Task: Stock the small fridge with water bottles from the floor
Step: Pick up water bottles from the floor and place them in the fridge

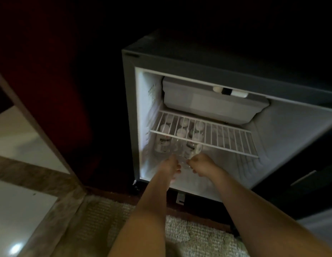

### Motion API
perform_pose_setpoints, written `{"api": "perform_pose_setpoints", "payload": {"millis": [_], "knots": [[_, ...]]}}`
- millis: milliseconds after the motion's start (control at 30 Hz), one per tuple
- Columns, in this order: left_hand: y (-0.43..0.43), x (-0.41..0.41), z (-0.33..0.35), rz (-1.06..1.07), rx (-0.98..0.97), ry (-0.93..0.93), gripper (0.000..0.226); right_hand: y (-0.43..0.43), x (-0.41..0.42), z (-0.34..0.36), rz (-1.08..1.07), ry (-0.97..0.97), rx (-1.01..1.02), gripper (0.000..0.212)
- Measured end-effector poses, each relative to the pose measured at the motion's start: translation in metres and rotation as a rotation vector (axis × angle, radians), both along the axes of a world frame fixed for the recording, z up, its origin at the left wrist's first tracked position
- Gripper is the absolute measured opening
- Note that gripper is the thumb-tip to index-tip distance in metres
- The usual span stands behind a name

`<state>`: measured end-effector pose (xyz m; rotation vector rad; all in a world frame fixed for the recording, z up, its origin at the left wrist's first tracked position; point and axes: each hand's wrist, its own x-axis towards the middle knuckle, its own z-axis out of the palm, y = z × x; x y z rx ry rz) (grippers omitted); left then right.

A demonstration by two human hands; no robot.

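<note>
The small fridge (128,108) stands open and lit inside. Both my arms reach into its lower compartment. My left hand (169,168) and my right hand (202,166) grip the bottom end of a clear water bottle (189,151). The bottle is tilted, with its white cap pointing back and to the right, just under the wire shelf (226,140). Several more water bottles (162,143) with white caps stand upright at the back left, beneath the shelf. Motion blur hides how the fingers lie.
A white freezer box (207,102) fills the top of the fridge. A beige rug (189,236) lies on the floor in front. A dark red panel (50,89) stands to the left, with pale tiled floor (16,210) beyond it. A dark cabinet (300,179) adjoins on the right.
</note>
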<state>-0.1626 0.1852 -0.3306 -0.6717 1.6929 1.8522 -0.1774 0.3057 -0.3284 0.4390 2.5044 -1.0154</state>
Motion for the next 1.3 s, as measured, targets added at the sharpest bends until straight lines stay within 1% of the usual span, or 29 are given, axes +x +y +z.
{"api": "perform_pose_setpoints", "payload": {"millis": [100,167,267,333,367,433,533,600,700,767,867,1000,1167,1233,1300], "knots": [[-0.023,0.018,0.016,-0.050,-0.041,0.018,0.046,-0.021,0.017,0.020,0.059,0.002,-0.073,0.019],[-0.038,0.032,0.030,-0.100,-0.085,0.067,0.047,-0.036,0.028,0.035,0.104,0.018,-0.094,0.024],[-0.068,0.053,0.050,-0.243,-0.270,0.170,0.048,-0.064,0.046,0.060,0.194,0.094,-0.144,0.022],[-0.092,0.069,0.062,-0.328,-0.363,0.176,0.052,-0.083,0.059,0.075,0.254,0.128,-0.159,0.022],[-0.104,0.077,0.068,-0.351,-0.405,0.170,0.050,-0.092,0.065,0.081,0.279,0.133,-0.166,0.022],[-0.129,0.094,0.076,-0.353,-0.523,0.180,0.041,-0.111,0.080,0.092,0.345,0.127,-0.179,0.021],[-0.168,0.125,0.087,-0.342,-0.633,0.232,0.038,-0.145,0.105,0.109,0.444,0.115,-0.178,0.021],[-0.192,0.145,0.094,-0.346,-0.667,0.239,0.039,-0.169,0.119,0.120,0.474,0.136,-0.174,0.021],[-0.235,0.181,0.103,-0.351,-0.771,0.234,0.047,-0.214,0.141,0.130,0.533,0.192,-0.148,0.022],[-0.265,0.202,0.102,-0.333,-0.823,0.220,0.044,-0.244,0.157,0.135,0.596,0.206,-0.130,0.021],[-0.314,0.238,0.093,-0.246,-0.888,0.189,0.050,-0.296,0.181,0.140,0.717,0.227,-0.099,0.017],[-0.376,0.293,0.077,-0.157,-0.972,0.089,0.053,-0.368,0.219,0.137,0.899,0.223,-0.081,0.015],[-0.440,0.359,0.046,-0.078,-1.024,-0.031,0.048,-0.443,0.269,0.117,1.134,0.213,0.008,0.027],[-0.459,0.377,0.031,-0.029,-1.056,-0.071,0.042,-0.463,0.285,0.100,1.173,0.196,0.031,0.028],[-0.477,0.392,0.014,0.063,-1.065,-0.086,0.037,-0.480,0.300,0.076,1.157,0.207,0.007,0.026]]}}
